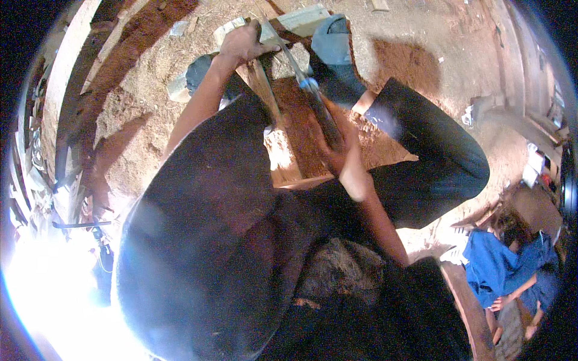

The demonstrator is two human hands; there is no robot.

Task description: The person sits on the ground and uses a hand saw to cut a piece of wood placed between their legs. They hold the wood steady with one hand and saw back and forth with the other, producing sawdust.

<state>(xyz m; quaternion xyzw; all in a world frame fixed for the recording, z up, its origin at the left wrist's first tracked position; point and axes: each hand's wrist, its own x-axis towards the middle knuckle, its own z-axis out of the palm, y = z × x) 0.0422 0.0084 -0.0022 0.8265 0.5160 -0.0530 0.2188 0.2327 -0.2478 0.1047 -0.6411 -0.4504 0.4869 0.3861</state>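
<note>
My right hand [346, 159] grips the lower end of a long, narrow metal tool [295, 63] with a blue band, slanting up and leftward between my bent legs. My left hand [241, 43] is near the tool's upper part, closed on a pale piece of wood [265, 90] that runs down beside the tool. Its fingertips are partly hidden. Behind the tool's upper part lies a pale timber [310, 18]. My dark shoes [331, 42] stand either side of the work, over reddish ground.
Planks [72, 90] and scrap wood line the left side, beside bright glare at lower left. At lower right, another person in blue clothing [500, 265] sits close by, near a wooden board [457, 301]. More timber [524, 126] lies along the right edge.
</note>
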